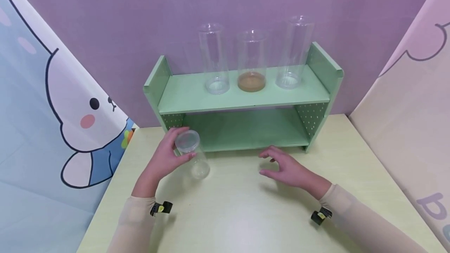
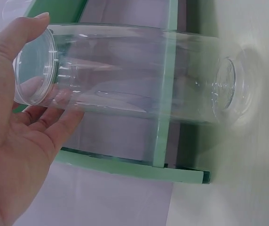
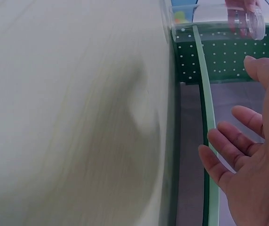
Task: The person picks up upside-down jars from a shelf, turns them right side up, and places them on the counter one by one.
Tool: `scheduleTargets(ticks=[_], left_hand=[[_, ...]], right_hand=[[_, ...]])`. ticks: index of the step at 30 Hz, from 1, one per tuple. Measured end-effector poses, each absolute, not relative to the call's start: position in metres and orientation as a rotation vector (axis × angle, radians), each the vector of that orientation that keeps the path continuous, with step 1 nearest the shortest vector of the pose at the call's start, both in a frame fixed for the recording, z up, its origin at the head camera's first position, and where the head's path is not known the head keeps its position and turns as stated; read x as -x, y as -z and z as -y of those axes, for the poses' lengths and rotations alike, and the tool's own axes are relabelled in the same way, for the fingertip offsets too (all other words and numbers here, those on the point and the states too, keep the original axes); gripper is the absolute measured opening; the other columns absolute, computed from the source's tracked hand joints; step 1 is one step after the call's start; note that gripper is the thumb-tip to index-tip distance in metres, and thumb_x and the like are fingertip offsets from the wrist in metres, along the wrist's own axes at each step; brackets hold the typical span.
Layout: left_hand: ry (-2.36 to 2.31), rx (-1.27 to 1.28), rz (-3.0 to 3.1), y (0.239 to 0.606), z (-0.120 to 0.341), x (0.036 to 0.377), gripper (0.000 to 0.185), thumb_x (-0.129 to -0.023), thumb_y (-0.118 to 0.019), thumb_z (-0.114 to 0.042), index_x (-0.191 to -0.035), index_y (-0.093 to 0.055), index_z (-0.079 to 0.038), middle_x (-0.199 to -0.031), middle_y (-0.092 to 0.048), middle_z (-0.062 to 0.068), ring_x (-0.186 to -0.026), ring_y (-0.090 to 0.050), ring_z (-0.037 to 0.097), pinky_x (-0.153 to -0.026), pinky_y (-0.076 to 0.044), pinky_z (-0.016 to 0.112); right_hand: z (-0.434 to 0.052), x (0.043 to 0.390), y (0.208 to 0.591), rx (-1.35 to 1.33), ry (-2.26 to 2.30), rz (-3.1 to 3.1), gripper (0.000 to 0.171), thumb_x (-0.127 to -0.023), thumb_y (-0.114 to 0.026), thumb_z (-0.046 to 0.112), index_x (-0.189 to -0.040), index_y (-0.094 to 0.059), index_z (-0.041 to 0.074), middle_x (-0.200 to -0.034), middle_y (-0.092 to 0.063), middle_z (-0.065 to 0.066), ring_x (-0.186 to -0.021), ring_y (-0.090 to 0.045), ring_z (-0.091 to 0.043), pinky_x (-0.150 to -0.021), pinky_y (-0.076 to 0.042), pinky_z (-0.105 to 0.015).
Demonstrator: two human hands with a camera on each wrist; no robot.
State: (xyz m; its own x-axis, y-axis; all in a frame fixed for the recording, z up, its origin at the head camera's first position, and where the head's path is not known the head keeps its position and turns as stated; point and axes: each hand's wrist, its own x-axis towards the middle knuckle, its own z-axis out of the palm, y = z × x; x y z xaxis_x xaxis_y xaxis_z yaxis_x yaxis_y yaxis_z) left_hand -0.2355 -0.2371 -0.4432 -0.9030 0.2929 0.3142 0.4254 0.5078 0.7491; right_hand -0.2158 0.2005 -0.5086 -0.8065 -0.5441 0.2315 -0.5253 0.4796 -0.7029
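My left hand grips a tall clear jar near its top, thumb on one side and fingers on the other. A round translucent lid caps the jar. In the left wrist view the see-through jar shows nothing inside, and its base is right at the tabletop. My right hand hovers over the table in front of the shelf, fingers loosely bent and apart. The right wrist view shows this right hand holding nothing, palm facing the shelf.
A green two-tier shelf stands at the back of the pale table. On its upper tier are a clear cylinder at left, one with a brown base in the middle, and another clear cylinder at right.
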Motion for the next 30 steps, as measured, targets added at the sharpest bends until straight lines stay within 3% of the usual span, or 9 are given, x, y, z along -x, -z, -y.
scheduleTargets(ticks=[13, 21, 30], left_hand=[[1.378, 0.598, 2.650, 0.455, 0.240, 0.236, 0.082, -0.085, -0.098, -0.016, -0.155, -0.055, -0.016, -0.141, -0.055, 0.005, -0.130, -0.057, 0.031, -0.109, -0.056, 0.062], [1.378, 0.612, 2.658, 0.454, 0.238, 0.235, 0.084, -0.086, -0.097, -0.016, -0.157, -0.052, -0.014, -0.144, -0.054, 0.008, -0.133, -0.058, 0.032, -0.110, -0.056, 0.063], [1.197, 0.655, 2.670, 0.444, 0.237, 0.230, 0.089, -0.085, -0.098, -0.020, -0.159, -0.049, -0.013, -0.145, -0.054, 0.009, -0.131, -0.058, 0.031, -0.107, -0.054, 0.062]], right_hand=[[-0.200, 0.216, 0.507, 1.007, 1.258, -2.674, 0.040, -0.100, -0.085, 0.028, -0.134, -0.069, 0.015, -0.138, -0.067, -0.005, -0.126, -0.066, -0.038, -0.103, -0.059, -0.058], [-0.199, 0.216, 0.506, 1.039, 1.237, -2.699, 0.037, -0.099, -0.087, 0.027, -0.130, -0.070, 0.016, -0.137, -0.066, 0.001, -0.129, -0.065, -0.028, -0.102, -0.061, -0.055], [-0.200, 0.217, 0.505, 1.035, 1.236, -2.708, 0.036, -0.098, -0.087, 0.024, -0.129, -0.070, 0.015, -0.136, -0.066, -0.001, -0.128, -0.065, -0.026, -0.101, -0.061, -0.055]])
